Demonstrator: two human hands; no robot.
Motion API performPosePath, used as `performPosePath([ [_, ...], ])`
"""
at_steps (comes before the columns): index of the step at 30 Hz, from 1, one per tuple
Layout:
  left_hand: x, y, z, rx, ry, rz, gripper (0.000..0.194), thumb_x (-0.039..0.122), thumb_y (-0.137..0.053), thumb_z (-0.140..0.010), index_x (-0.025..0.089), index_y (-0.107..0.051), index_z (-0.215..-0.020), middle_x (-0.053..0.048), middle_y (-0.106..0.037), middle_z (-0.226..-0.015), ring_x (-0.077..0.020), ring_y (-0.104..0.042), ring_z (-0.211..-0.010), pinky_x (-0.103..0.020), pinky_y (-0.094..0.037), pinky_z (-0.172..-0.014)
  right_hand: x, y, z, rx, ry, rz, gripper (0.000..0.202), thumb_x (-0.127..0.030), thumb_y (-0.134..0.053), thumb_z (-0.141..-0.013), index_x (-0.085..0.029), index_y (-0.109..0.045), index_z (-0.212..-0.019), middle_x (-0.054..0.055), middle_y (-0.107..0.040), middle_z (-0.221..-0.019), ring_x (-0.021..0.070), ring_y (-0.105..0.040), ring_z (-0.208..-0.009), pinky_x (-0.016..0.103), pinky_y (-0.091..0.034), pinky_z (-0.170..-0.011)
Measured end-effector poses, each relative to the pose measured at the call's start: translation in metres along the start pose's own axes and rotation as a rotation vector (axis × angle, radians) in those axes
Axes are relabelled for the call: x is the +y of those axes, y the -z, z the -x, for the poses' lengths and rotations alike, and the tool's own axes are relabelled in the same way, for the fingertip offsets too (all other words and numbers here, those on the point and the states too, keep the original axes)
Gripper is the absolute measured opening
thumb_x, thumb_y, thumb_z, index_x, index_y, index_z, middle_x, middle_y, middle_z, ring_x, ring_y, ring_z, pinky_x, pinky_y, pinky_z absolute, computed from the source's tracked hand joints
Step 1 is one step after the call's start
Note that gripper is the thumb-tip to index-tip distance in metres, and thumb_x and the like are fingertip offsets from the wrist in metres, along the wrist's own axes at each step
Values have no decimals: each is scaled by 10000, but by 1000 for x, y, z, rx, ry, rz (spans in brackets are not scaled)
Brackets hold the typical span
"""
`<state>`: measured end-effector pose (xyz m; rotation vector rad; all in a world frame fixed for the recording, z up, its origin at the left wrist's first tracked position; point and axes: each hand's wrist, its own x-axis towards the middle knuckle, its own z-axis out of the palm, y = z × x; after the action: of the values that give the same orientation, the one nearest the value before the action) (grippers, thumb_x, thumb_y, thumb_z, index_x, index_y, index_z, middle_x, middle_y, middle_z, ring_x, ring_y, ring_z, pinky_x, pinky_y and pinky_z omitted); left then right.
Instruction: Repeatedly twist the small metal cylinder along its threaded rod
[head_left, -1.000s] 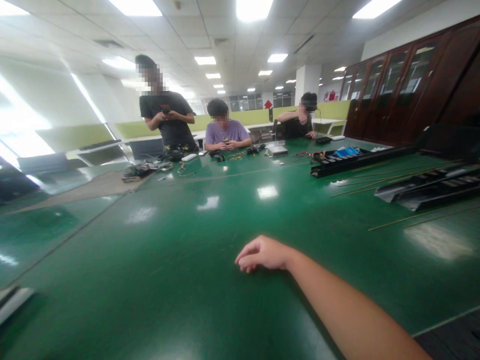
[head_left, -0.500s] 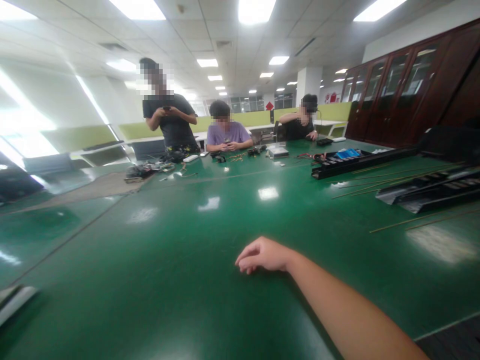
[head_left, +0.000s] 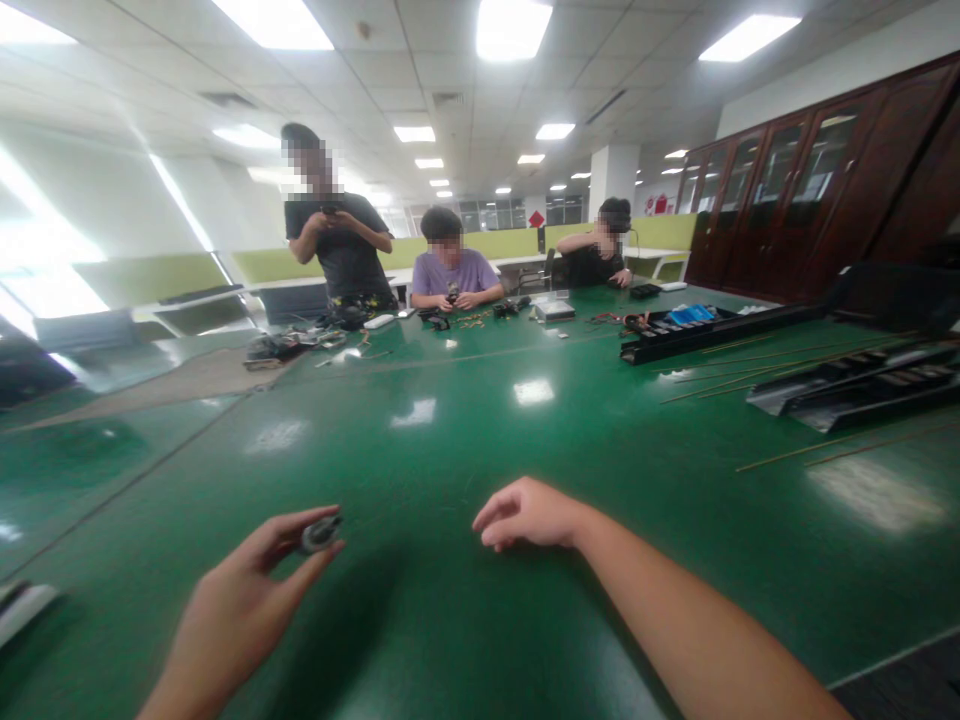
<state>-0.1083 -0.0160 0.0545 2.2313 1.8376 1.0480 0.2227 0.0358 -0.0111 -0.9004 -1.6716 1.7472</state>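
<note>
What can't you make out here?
Head view: grey object in the left hand, blurred, partly covered by fingers.
Head view: palm of the right hand, hidden by its back.
Head view: pale item, cut off by left edge.
Head view: scattered far parts, too small.

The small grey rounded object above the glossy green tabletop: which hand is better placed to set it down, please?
Probably the left hand: it pinches the grey object between thumb and fingers, while the right hand visibly holds nothing.
</note>
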Motion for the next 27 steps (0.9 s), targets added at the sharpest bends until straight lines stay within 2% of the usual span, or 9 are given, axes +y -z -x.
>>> performPosePath([
  [4, 54, -56, -26, -154, -288, 270, 279, 386, -663, -831, 209, -673, -1045, -65, -695, -1066, -229, -667, -973, -376, -559, -887, 11, 11, -8, 132, 54, 43, 288, -32, -684, -631, -122, -733, -901, 38, -718, -779, 143, -656, -710, 267, -510, -684],
  [6, 76, -77, -33, -274, -384, 349, 221, 275, -640, -848, 197, -664, -1052, -79, -678, -1062, -207, -654, -960, -355, -554, -874, 15, 16, -11, 188, 78, 68, 297, 14, -607, -637, -123, -723, -873, 29, -712, -772, 141, -654, -733, 269, -509, -715],
  [8, 88, -90, -33, -403, -440, 392, 209, 209, -626, -859, 207, -661, -1065, -73, -668, -1061, -190, -641, -957, -337, -542, -878, 17, 19, -12, 209, 92, 92, 315, 38, -549, -645, -121, -715, -859, 23, -706, -764, 137, -649, -736, 268, -508, -727],
  [11, 89, -98, -25, -506, -470, 390, 253, 180, -630, -866, 238, -651, -1112, -60, -651, -1102, -186, -613, -1013, -331, -511, -926, 16, 18, -10, 175, 101, 137, 359, 66, -499, -636, -121, -717, -853, 15, -705, -751, 137, -648, -714, 256, -505, -704],
  [17, 77, -102, -6, -566, -399, 363, 302, 282, -580, -919, 282, -604, -1221, -59, -651, -1121, -197, -615, -1019, -327, -508, -920, 11, 14, -4, 147, 106, 243, 446, 99, -470, -592, -134, -736, -864, 4, -704, -732, 140, -634, -699, 228, -478, -661],
  [23, 66, -117, -7, -373, -266, 387, 414, 272, -723, -800, 257, -613, -1198, -54, -677, -1138, -223, -644, -1022, -361, -515, -939, 15, 13, -4, 153, 139, 361, 450, 68, -522, -619, -156, -742, -941, 31, -735, -849, 159, -659, -769, 240, -492, -709],
  [27, 64, -116, -7, -279, -267, 397, 279, 253, -720, -794, 231, -650, -1063, -38, -690, -1029, -201, -655, -941, -322, -534, -853, 18, 11, -1, 150, 157, 413, 411, 5, -570, -660, -165, -726, -1000, 38, -735, -897, 159, -668, -783, 231, -493, -703],
])
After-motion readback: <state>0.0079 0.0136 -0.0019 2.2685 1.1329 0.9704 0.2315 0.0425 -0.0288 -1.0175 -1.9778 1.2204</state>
